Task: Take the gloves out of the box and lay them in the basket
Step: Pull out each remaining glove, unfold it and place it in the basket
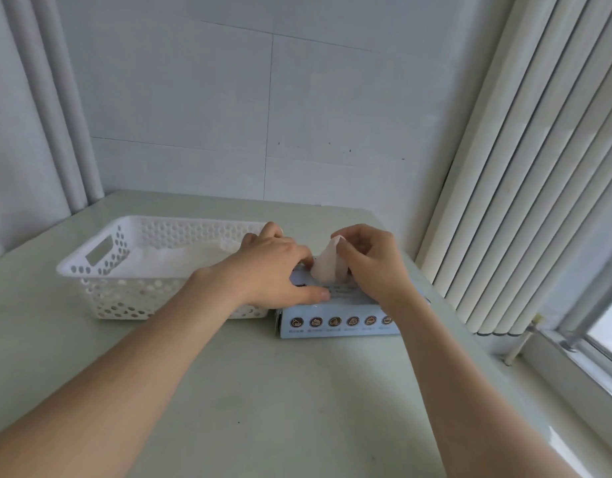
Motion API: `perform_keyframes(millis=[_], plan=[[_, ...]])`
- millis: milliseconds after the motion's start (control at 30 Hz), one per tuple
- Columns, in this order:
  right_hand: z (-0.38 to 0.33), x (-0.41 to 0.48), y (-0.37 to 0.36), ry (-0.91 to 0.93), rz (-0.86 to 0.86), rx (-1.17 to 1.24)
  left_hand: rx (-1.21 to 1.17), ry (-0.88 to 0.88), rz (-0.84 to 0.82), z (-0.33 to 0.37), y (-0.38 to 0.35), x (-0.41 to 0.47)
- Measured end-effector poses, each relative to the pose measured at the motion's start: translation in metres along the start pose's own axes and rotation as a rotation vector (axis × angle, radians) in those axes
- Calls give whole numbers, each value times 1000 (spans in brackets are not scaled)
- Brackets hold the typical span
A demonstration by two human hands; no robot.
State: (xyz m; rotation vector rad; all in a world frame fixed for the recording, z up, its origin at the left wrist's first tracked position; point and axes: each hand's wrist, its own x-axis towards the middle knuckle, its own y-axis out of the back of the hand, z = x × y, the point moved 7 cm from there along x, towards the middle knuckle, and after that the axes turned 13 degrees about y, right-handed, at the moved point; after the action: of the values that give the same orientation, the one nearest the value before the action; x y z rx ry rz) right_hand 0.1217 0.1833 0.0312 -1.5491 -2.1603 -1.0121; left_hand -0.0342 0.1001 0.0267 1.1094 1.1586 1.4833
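I am at the pulling-out step: my left hand (273, 267) presses open on the box (339, 313) near the desk's (297, 391) right edge, beside the basket (132, 272), my right hand (370, 260) pinches a glove (327, 267) rising from it, and next, I judge, comes a lift clear and leftward carry.

Basket (101, 291) left of box (335, 322) (touching)

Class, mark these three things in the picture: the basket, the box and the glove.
basket (125, 298): head view, holed front wall.
box (339, 322): head view, front face with round icons.
glove (327, 267): head view, middle of the raised sheet.
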Motion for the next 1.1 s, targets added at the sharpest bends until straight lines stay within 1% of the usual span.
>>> perform_keyframes(millis=[100,200,300,467,533,667,767,867,967,1033,1100], plan=[[0,-1,3,-42,67,62,8,-2,-5,0,-1,1],[-5,-2,3,-34,112,57,36,1,3,-1,-3,1],[-8,-2,2,-28,127,54,42,9,47,3,-2,0],[-12,-4,2,-27,134,132,77,18,96,9,-3,-1],[-12,-4,3,-45,180,174,70,20,100,8,-4,0],[-9,-4,8,-87,361,321,59,34,95,8,-3,-1],[-16,-3,8,-30,349,303,36,69,76,7,-1,-1],[-24,-1,3,23,293,287,-88,108,75,5,8,-2],[-36,-3,2,66,267,293,-333,126,50,5,18,-7],[-41,-3,1,98,216,296,-497,106,51,6,23,-9],[-46,-4,-2,114,152,286,-580,37,115,10,28,-9]])
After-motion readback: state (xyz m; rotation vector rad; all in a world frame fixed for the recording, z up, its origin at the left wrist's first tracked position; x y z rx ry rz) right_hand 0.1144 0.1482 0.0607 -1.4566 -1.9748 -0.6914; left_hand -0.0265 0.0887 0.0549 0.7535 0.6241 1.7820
